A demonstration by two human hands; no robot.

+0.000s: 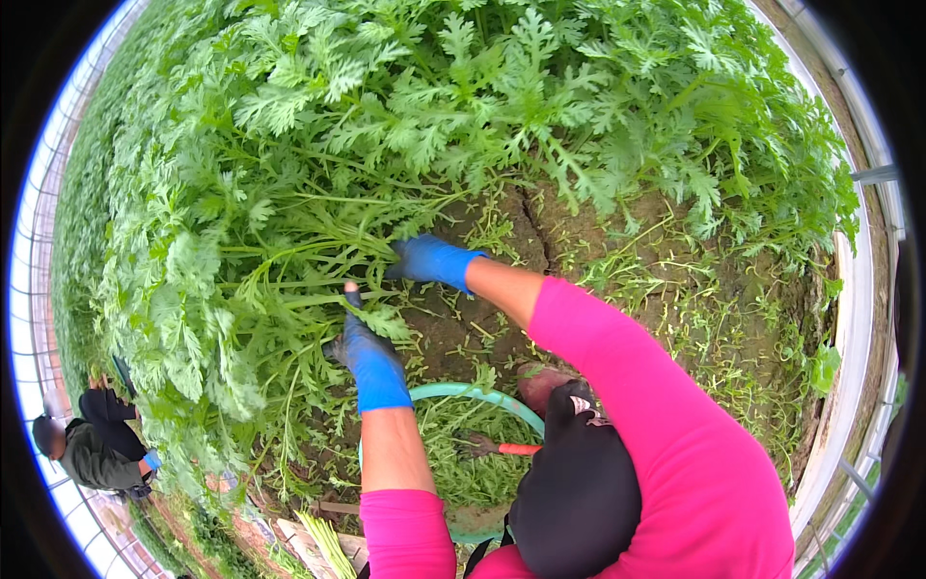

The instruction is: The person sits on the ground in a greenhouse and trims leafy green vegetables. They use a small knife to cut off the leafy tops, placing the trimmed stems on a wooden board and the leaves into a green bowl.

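Note:
My left hand [369, 347], in a blue glove darkened with soil, is at the edge of a dense stand of leafy greens [289, 217] with lobed leaves. Its thumb points up, bare at the tip, apart from the fingers, which leaves partly cover. A leaf lies across the glove beside the thumb. Slightly farther off, my right hand [423, 260], gloved the same way, closes around several pale stems [362, 242] low near their bases. Its fingertips are blurred and hidden among the stems, which lean to the left.
Before my knee stands a teal tub [463, 391] holding cut greens [456, 427] and an orange-handled tool [519, 449]. Trimmings litter the soil [514, 224] at right. A white border [843, 347] runs along the right side. Another person [101, 449] crouches at far left. Pale stalks [325, 543] lie bottom left.

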